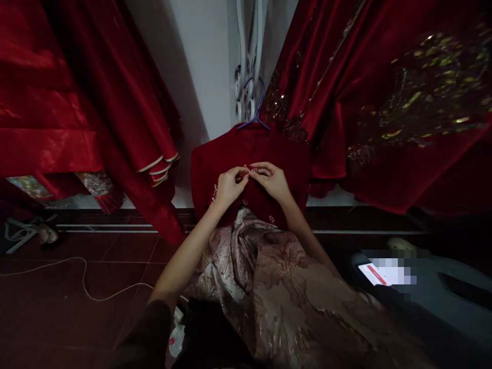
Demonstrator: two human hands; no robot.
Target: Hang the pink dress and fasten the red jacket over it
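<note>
A dark red jacket [217, 148] hangs in front of me on a purple hanger [263, 100]. My left hand [231, 185] is closed in a pinch at the jacket's upper front. Beside it, my right hand [272, 180] pinches too, its fingertips meeting those of the left. Small beaded trim [254, 169] shows at the fingertips; exactly what each pinch holds is partly hidden. More beaded trim [214, 192] hangs by the left wrist, and another small ornament [271, 219] sits low on the jacket. Shiny patterned brocade cloth [284, 277] spreads below the jacket toward me.
Red satin garments [126, 87] hang at left, and a red sequined garment [418, 97] at right. Behind stands a white scrolled metal rack [251, 46]. A white cable [86, 287] crosses the tiled floor. A lit phone screen [384, 271] shows at right, partly pixelated.
</note>
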